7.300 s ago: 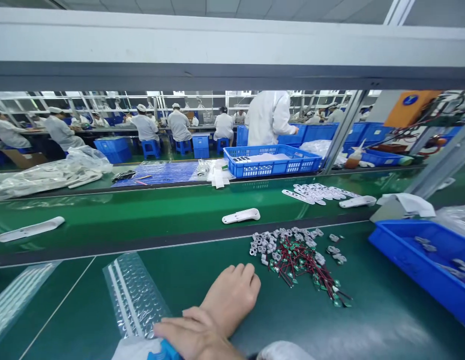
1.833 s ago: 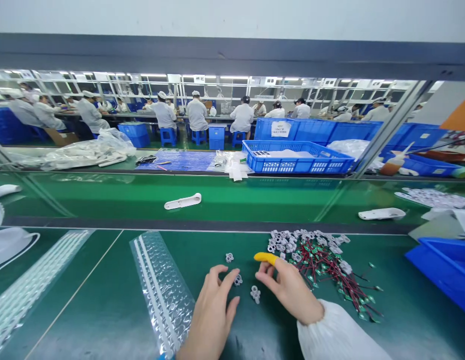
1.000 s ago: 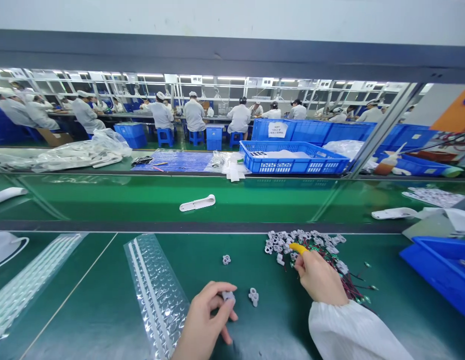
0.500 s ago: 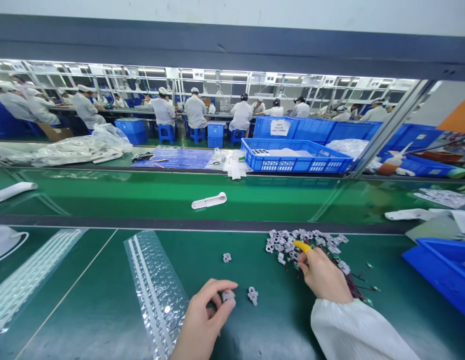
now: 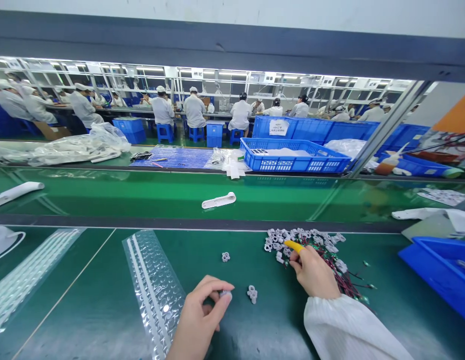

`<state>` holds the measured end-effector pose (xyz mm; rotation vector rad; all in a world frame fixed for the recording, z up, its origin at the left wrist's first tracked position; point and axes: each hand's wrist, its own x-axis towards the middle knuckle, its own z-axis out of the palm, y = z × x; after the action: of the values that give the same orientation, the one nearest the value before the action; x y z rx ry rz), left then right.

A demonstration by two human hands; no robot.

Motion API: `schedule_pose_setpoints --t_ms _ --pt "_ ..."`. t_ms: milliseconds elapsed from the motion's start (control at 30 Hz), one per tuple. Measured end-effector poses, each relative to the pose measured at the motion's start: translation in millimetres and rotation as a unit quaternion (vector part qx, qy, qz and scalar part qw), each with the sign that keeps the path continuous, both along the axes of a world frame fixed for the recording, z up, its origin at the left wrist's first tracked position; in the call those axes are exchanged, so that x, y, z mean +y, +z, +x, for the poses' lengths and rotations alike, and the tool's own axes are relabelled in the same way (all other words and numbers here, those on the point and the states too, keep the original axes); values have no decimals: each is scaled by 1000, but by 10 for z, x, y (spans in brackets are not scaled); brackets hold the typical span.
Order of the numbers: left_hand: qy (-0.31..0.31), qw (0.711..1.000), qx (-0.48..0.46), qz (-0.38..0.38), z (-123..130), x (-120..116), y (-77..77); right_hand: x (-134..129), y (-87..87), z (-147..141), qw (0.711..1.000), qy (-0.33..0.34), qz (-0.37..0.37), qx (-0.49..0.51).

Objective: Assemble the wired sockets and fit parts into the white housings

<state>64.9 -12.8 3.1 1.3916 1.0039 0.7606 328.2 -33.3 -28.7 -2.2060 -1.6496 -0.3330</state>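
Observation:
My left hand (image 5: 202,310) pinches a small grey plastic part (image 5: 225,294) between thumb and fingers, just above the green bench. Two similar parts lie close by: a grey clover-shaped piece (image 5: 252,294) to its right and another small grey ring piece (image 5: 225,257) farther back. My right hand (image 5: 315,270), wearing a yellow finger cot (image 5: 294,246), reaches over the near left side of a pile of grey plastic parts (image 5: 279,237). Its index finger is stretched out and the thumb sits apart below. Dark red wires (image 5: 343,282) with small green boards lie partly beneath this hand.
Strips of bubble wrap (image 5: 157,285) lie on the left. Behind the bench, a green conveyor belt (image 5: 142,195) carries a white elongated part (image 5: 219,200). A blue bin (image 5: 435,280) stands at right, and a blue crate (image 5: 296,162) beyond the belt. Co-workers sit farther back.
My right hand has shifted slightly left over the pile. The white elongated part on the belt has moved right. My left hand still holds the grey part.

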Motion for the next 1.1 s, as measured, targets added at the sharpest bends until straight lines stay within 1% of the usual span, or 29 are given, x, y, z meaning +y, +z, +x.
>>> schedule_pose_setpoints --t_ms 133,233,333,400,467,533,567,667,733,767,833,900,967,1000,1033,1100 --pt "20 999 -31 -34 35 -21 48 -6 13 48 1000 9 22 19" --pt "19 996 -50 -73 51 -36 87 -17 69 55 998 28 48 39" --pt "-2 992 -78 -103 49 -42 96 -52 159 -97 991 66 85 74" --pt "-21 986 -91 -139 46 -46 77 -103 224 -317 980 117 116 111" --pt "-26 978 -102 -181 48 -53 46 -173 289 -584 959 197 147 141" --pt "-22 971 -113 -208 55 -62 19 -241 350 -824 938 276 154 139" --pt "-17 970 -119 -212 60 -66 9 -268 377 -915 932 305 149 128" --pt "-18 969 -131 -209 77 -78 -4 -307 424 -1055 925 344 135 90" --pt "-15 971 -131 -199 89 -84 -5 -308 418 -1070 923 345 147 88" --pt "-11 973 -131 -189 94 -87 -3 -305 402 -1068 923 338 151 102" --pt "-5 979 -129 -159 103 -92 9 -298 350 -1057 925 313 138 167" --pt "0 984 -126 -129 108 -93 32 -291 281 -1046 919 280 97 262" --pt "5 984 -127 -128 112 -89 58 -286 217 -1037 905 249 67 340" --pt "8 983 -127 -135 113 -86 70 -286 194 -1034 900 237 65 360" --pt "11 982 -126 -137 115 -84 77 -288 183 -1033 900 228 72 365" --pt "3 984 -112 -140 119 -83 76 -296 199 -1040 913 223 101 326"
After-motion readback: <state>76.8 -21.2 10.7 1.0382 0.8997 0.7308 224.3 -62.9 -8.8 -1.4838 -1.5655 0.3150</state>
